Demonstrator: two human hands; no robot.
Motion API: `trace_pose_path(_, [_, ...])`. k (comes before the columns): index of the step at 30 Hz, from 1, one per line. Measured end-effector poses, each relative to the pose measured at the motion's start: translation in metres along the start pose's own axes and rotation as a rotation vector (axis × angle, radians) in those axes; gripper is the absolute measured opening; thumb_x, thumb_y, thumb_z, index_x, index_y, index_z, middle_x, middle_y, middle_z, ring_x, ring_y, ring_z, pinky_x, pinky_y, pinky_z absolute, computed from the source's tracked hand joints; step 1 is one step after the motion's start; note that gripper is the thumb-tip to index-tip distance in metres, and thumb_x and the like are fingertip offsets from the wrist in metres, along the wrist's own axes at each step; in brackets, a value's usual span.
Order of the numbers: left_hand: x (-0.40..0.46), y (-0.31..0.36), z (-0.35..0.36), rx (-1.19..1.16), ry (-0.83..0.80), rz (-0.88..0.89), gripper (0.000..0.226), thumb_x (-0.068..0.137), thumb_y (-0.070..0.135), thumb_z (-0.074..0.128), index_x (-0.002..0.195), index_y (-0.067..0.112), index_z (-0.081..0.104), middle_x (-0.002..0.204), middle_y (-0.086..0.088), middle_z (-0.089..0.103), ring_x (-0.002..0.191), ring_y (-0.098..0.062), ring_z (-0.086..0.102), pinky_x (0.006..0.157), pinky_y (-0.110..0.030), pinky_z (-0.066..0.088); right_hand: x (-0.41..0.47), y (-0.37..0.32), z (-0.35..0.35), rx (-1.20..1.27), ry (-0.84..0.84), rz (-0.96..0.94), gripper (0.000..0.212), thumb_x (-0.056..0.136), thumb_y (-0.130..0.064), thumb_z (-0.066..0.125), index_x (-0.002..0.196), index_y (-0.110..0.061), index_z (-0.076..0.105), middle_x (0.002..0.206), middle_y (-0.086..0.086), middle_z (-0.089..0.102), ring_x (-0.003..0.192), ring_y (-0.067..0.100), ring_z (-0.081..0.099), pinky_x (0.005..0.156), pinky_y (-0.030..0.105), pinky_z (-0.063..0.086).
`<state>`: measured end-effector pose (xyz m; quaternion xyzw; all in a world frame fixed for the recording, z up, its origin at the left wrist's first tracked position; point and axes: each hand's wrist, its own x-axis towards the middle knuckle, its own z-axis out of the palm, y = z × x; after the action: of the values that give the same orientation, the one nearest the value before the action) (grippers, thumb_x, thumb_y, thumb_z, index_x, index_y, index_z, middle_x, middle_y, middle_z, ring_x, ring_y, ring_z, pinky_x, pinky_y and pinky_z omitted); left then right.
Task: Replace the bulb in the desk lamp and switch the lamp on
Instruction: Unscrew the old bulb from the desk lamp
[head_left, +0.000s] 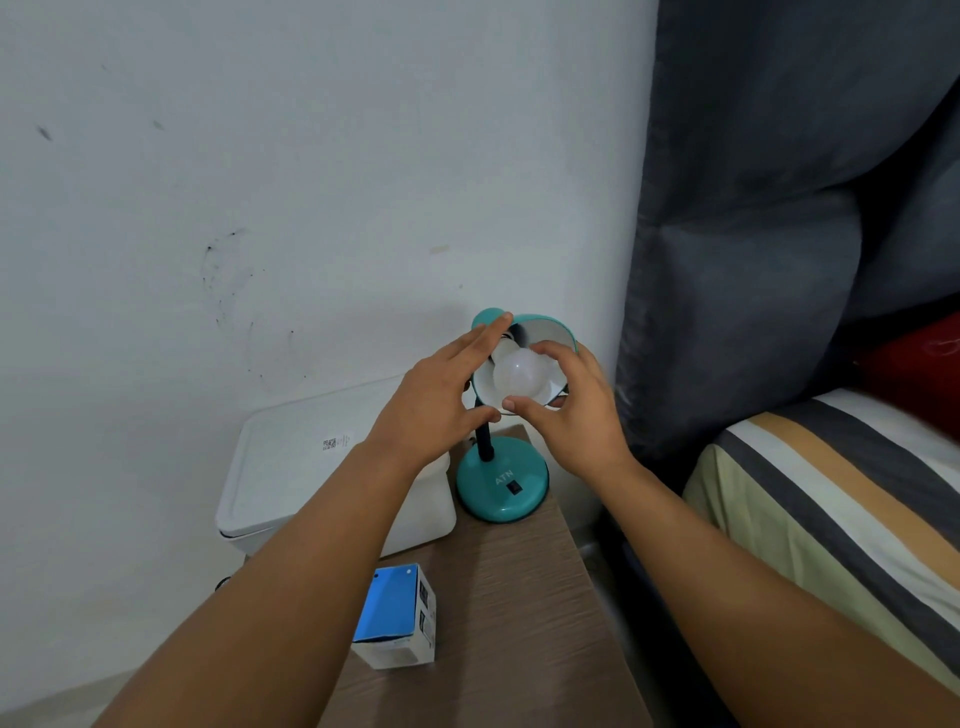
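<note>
Head view: both hands (519, 410) cup bulb (519, 378) in lamp (502, 486).

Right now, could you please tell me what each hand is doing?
Left hand: open, fingers spread against the shade.
Right hand: closed on the bulb.

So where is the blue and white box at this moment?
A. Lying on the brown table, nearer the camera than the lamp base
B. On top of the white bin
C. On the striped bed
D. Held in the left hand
A: the blue and white box lies on the wood-grain table, nearer the camera than the teal lamp base, while both hands are up at the lamp head.
</note>
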<state>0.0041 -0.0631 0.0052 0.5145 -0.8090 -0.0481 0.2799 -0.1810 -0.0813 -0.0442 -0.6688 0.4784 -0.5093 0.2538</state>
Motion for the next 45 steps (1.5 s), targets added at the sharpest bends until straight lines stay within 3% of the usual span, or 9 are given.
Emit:
trace_pose_path(6, [0.002,-0.002,-0.006,-0.036,0.033,0.006,0.102,0.079,0.029,0.085,0.155,0.048,0.021,0.151,0.009,0.049,0.115,-0.011,0.059,0.097,-0.028,0.054,0.001,0.001,0.0,0.027,-0.071,-0.003,0.082,0.075,-0.034,0.084,0.143,-0.034,0.039,0.157,-0.004,0.027,0.142,0.016,0.033,0.105,0.043,0.048])
trace_pose_path(13, [-0.001,0.0,-0.002,-0.023,-0.003,0.012,0.102,0.078,0.026,0.086,0.155,0.047,0.022,0.151,0.007,0.049,0.115,-0.014,0.06,0.098,-0.029,0.054,-0.004,0.0,0.003,0.014,0.017,0.068,0.066,0.071,-0.043,0.085,0.128,-0.029,0.055,0.132,-0.005,0.047,0.115,0.009,0.047,0.094,0.039,0.054])
trace_pose_path(17, [-0.002,-0.004,0.0,-0.035,-0.011,-0.001,0.105,0.076,0.026,0.088,0.155,0.049,0.022,0.148,0.009,0.052,0.108,-0.014,0.062,0.095,-0.032,0.056,-0.006,0.005,0.005,0.054,-0.05,0.027,0.069,0.078,-0.025,0.083,0.135,-0.041,0.049,0.147,-0.003,0.036,0.133,0.017,0.041,0.101,0.046,0.05])
trace_pose_path(21, [-0.002,-0.004,0.001,-0.018,-0.004,-0.008,0.105,0.077,0.027,0.087,0.155,0.05,0.02,0.147,0.01,0.052,0.105,-0.013,0.063,0.094,-0.029,0.056,-0.008,0.006,0.005,0.073,-0.071,0.056,0.091,0.072,-0.045,0.083,0.147,-0.037,0.032,0.158,-0.008,0.026,0.146,0.017,0.028,0.107,0.048,0.045])
trace_pose_path(27, [-0.003,-0.001,0.001,-0.069,0.001,-0.021,0.101,0.079,0.021,0.085,0.155,0.049,0.024,0.148,0.011,0.051,0.105,-0.012,0.063,0.094,-0.029,0.056,-0.005,-0.003,0.007,0.031,0.017,0.135,0.069,0.068,-0.052,0.083,0.127,-0.029,0.056,0.127,-0.007,0.05,0.115,0.012,0.051,0.095,0.042,0.053])
trace_pose_path(32, [-0.005,-0.002,0.003,-0.076,0.001,-0.018,0.104,0.078,0.017,0.086,0.155,0.048,0.023,0.151,0.009,0.049,0.113,-0.013,0.062,0.096,-0.03,0.055,-0.008,-0.003,0.008,0.055,-0.015,0.084,0.067,0.074,-0.034,0.084,0.132,-0.031,0.051,0.134,-0.003,0.045,0.119,0.013,0.047,0.098,0.042,0.051])
trace_pose_path(37, [-0.005,-0.001,0.003,-0.085,0.014,-0.016,0.097,0.082,0.025,0.083,0.155,0.048,0.024,0.149,0.009,0.05,0.111,-0.011,0.062,0.095,-0.029,0.055,-0.009,-0.005,0.008,0.047,0.005,0.134,0.083,0.069,-0.044,0.086,0.137,-0.025,0.043,0.135,-0.009,0.044,0.117,0.005,0.043,0.098,0.028,0.046])
trace_pose_path(40, [-0.004,0.0,0.003,-0.104,0.015,-0.016,0.097,0.08,0.021,0.084,0.155,0.045,0.026,0.148,0.008,0.052,0.112,-0.011,0.062,0.096,-0.029,0.055,-0.007,-0.005,0.008,0.023,0.028,0.148,0.069,0.069,-0.046,0.086,0.127,-0.026,0.055,0.124,-0.009,0.05,0.112,0.012,0.052,0.093,0.038,0.054])
trace_pose_path(45, [-0.005,-0.002,0.003,-0.114,0.004,-0.026,0.102,0.078,0.017,0.085,0.155,0.046,0.026,0.147,0.01,0.053,0.11,-0.013,0.062,0.096,-0.032,0.055,-0.006,-0.006,0.006,0.017,0.003,0.06,0.066,0.072,-0.024,0.085,0.128,-0.032,0.05,0.13,-0.006,0.048,0.115,0.009,0.046,0.094,0.039,0.052])
